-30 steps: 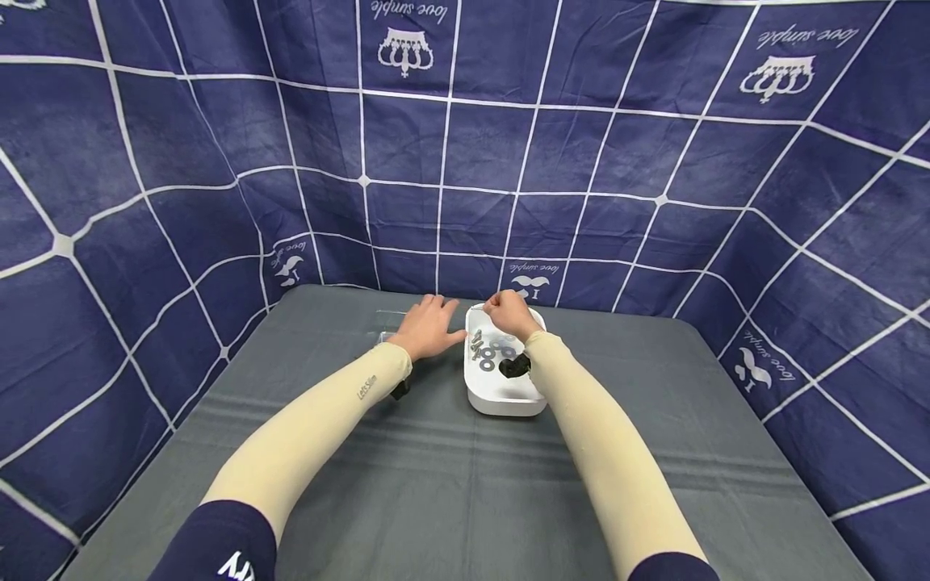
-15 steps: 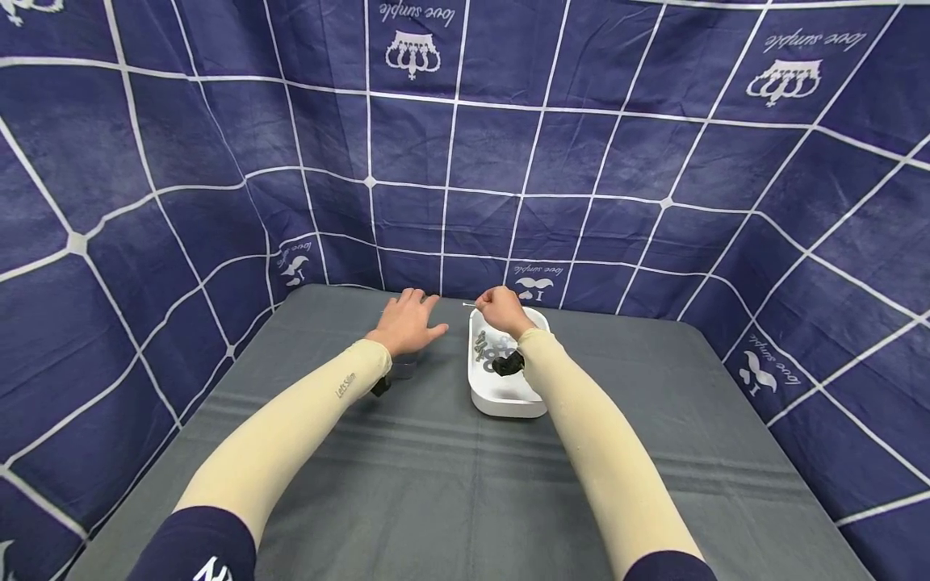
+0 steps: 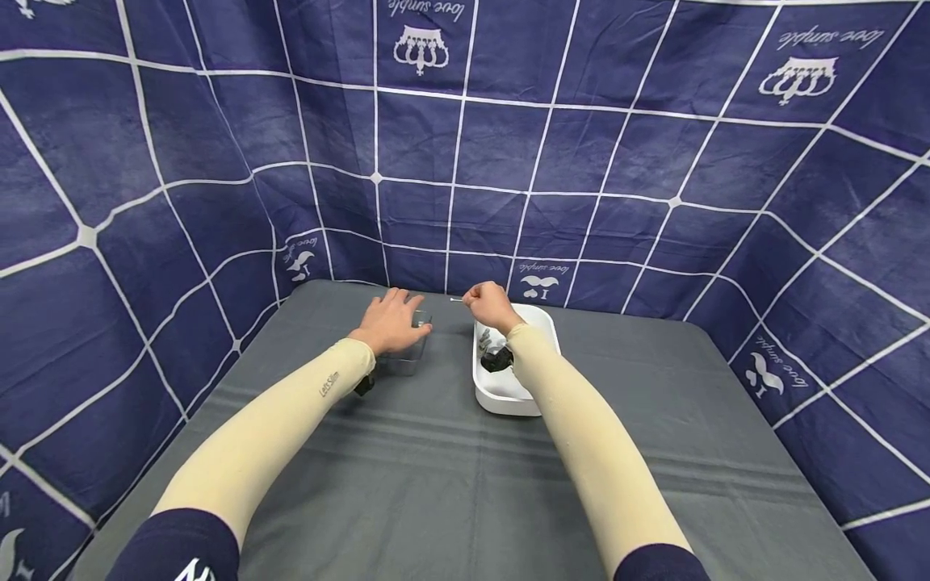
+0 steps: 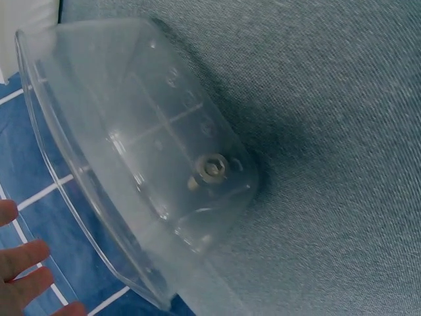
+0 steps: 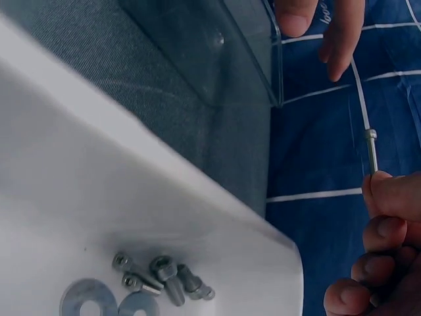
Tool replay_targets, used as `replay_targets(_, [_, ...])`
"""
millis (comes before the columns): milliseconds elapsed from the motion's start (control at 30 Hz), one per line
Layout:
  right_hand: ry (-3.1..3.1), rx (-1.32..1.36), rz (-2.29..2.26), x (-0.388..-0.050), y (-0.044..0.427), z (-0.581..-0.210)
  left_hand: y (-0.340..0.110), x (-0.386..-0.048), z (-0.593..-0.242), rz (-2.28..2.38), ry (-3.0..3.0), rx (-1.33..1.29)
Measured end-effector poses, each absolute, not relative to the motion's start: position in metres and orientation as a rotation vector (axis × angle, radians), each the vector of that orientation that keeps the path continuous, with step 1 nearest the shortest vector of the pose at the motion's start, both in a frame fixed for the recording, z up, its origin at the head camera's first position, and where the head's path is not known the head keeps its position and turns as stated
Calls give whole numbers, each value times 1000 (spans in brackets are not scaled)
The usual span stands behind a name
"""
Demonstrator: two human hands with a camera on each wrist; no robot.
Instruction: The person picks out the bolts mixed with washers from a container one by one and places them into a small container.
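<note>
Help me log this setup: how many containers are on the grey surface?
2: the clear box near the left hand and the white tray near the right hand. A small one could be hidden.

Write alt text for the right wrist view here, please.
The right hand pinches a metal bolt in front of blue cloth. At lower left, a white tray holds more bolts and washers; at the top, the left hand is near a clear container.

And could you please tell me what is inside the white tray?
Several bolts and at least two washers lie inside the white tray. In the head view, the right hand and right sleeve cover part of it, so anything else there is hidden.
</note>
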State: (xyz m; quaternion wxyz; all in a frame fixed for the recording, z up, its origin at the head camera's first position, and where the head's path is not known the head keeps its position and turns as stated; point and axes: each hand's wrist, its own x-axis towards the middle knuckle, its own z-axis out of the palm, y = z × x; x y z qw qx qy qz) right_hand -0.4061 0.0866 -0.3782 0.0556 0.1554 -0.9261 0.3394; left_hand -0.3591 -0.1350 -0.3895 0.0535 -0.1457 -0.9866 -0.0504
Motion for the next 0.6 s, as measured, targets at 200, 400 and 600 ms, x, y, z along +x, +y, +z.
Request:
replay_targets(200, [-2821,490,1026,-400,77,-371,-142,-359,-390,-151,-3012,-401])
replay_targets(400, [-2806,505,1050,-398,69,-370,-152,-358,-391,-168,-3010,-382])
replay_targets(600, [-2822,507,1062,-400,61,-375,-163,-354,-392,-165,-3027,-355])
